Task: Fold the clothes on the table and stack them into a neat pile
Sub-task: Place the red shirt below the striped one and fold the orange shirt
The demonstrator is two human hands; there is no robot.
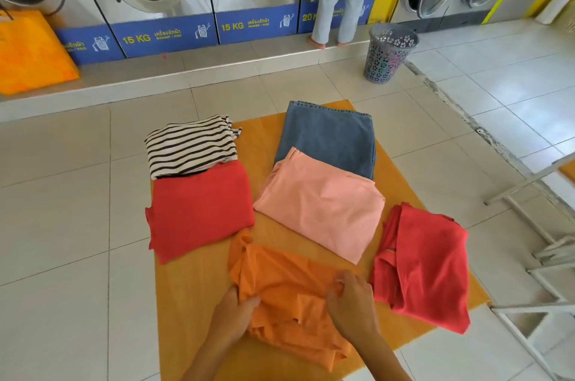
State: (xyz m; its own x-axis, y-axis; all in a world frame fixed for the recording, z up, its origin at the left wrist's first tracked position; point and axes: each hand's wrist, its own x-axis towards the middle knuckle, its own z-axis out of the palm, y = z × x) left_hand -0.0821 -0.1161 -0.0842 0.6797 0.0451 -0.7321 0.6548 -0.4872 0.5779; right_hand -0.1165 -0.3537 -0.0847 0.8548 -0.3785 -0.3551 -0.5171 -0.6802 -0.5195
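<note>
Gripping the crumpled orange cotton shirt at the near edge of the yellow-topped table, your left hand and right hand each pinch its fabric with curled fingers. Blue washer labels read "15 KG" and "WASHER".

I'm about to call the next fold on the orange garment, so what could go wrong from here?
1. Both hands, left hand and right hand, pinch bunched fabric of the orange garment, so a fold now may lock in creases.
2. The crumpled red garment hangs over the table edge and could slide off.
3. The red shirt and striped shirt also overhang the left edge.
</note>
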